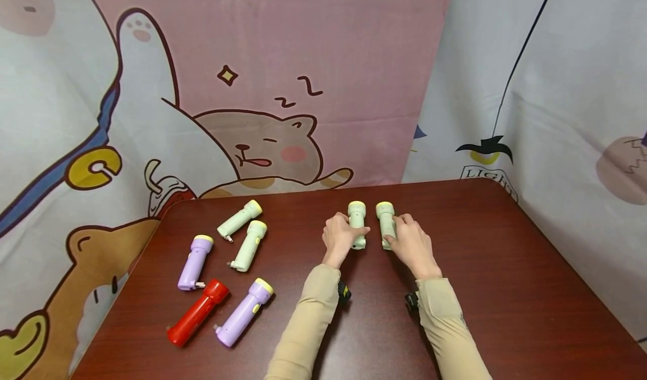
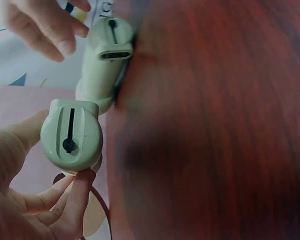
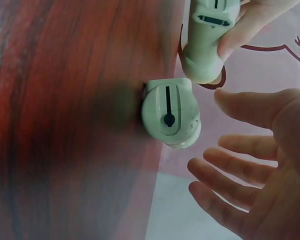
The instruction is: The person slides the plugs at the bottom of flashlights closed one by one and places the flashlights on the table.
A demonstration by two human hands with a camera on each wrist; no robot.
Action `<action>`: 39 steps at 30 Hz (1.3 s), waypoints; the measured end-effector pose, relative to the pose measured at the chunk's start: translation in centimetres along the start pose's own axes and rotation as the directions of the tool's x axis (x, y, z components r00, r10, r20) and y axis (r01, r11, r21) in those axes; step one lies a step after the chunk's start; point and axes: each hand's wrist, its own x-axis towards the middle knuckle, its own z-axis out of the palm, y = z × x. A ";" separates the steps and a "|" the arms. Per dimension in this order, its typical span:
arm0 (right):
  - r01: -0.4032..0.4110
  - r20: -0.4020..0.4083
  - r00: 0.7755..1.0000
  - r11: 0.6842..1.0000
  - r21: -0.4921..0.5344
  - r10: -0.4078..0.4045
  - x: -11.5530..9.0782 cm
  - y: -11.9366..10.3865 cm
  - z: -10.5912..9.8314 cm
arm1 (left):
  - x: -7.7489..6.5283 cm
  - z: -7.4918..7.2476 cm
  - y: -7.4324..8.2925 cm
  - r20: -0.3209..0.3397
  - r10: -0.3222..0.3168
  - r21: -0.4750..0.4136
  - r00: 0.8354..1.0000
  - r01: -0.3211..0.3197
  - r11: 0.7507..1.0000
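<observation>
While flashlights (image 1: 356,214) dot the reddish-brown table (image 1: 531,290), cartoon cloth (image 1: 354,43) (creased) hangs behind

Head view, right of centre: the left hand (image 1: 338,234) partly hides a pale-green cylindrical plastic flashlight (image 1: 356,217); tan cloth sleeves (image 1: 307,326) run off bottom.
</observation>
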 end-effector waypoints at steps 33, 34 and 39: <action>-0.011 0.101 0.995 1.000 0.011 0.010 0.1 0.3 0.4 | 0.6 0.9 0.2 0.140 0.090 0.087 0.986 -0.102 0.991; -0.009 0.100 0.995 1.000 0.010 0.007 0.1 0.3 0.4 | 0.6 0.7 0.1 0.142 0.093 0.092 0.986 -0.106 0.990; -0.008 0.103 0.995 1.000 0.016 0.007 0.0 0.3 0.3 | 0.7 -0.8 -0.4 0.103 0.116 0.100 0.988 -0.126 0.987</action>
